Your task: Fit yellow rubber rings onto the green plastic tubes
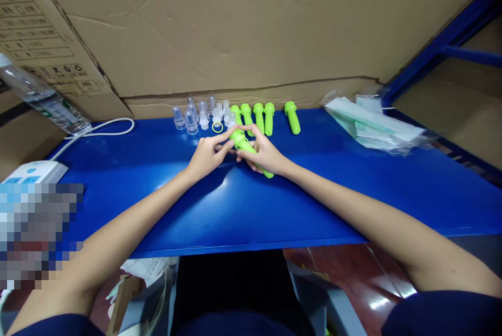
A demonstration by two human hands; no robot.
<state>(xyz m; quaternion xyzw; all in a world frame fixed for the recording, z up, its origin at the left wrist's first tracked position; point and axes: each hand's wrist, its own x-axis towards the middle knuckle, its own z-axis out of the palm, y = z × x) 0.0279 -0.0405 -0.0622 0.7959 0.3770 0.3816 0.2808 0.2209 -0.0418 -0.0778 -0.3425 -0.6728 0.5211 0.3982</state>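
Note:
My right hand (265, 154) is wrapped round a lime-green ribbed tube (242, 142) with a wider head, held tilted just above the blue table. The fingers of my left hand (207, 155) pinch at the head of the same tube. Both index fingers meet over its head end. Behind my hands, several similar green tubes (258, 119) lie side by side, one green tube (292, 117) farther right. To their left stand several clear plastic caps (191, 120). A thin yellow ring (217, 127) lies in front of them.
Cardboard (227, 27) walls the back of the blue table (251, 221). At right lie clear plastic bags (372, 122) by a blue metal frame (443, 48). At left are a water bottle (47, 101), a white cable (113, 122) and a power strip (50, 169).

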